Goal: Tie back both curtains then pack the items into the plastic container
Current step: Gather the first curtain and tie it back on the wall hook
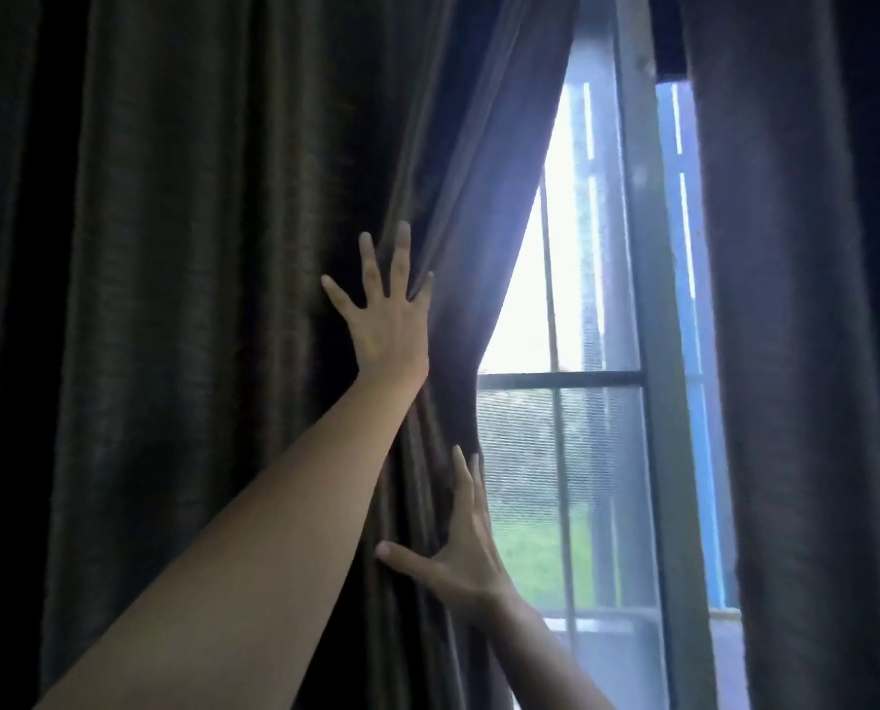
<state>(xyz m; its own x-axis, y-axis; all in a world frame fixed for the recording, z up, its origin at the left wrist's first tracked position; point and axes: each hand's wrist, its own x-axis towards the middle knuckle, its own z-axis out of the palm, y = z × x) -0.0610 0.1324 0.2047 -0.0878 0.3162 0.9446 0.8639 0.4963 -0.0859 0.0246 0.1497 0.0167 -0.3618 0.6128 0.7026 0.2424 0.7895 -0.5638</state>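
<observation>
Both curtains are cut off at top and bottom. The left curtain [197,299] fills the 9 o'clock side, hanging long, up and down. The right curtain [796,351] hangs straight at 3 o'clock. The left hand [386,320] lies flat on the left curtain, fingers spread, thumb side lost in a fold. The right hand [461,550], toward 6 o'clock, presses that curtain's edge, fingers wide.

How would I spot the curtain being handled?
Find the bright window. The left curtain hangs along its left side, wide and folded. Unlike the right curtain, it has both hands flat on its inner edge, left hand above right hand.
</observation>
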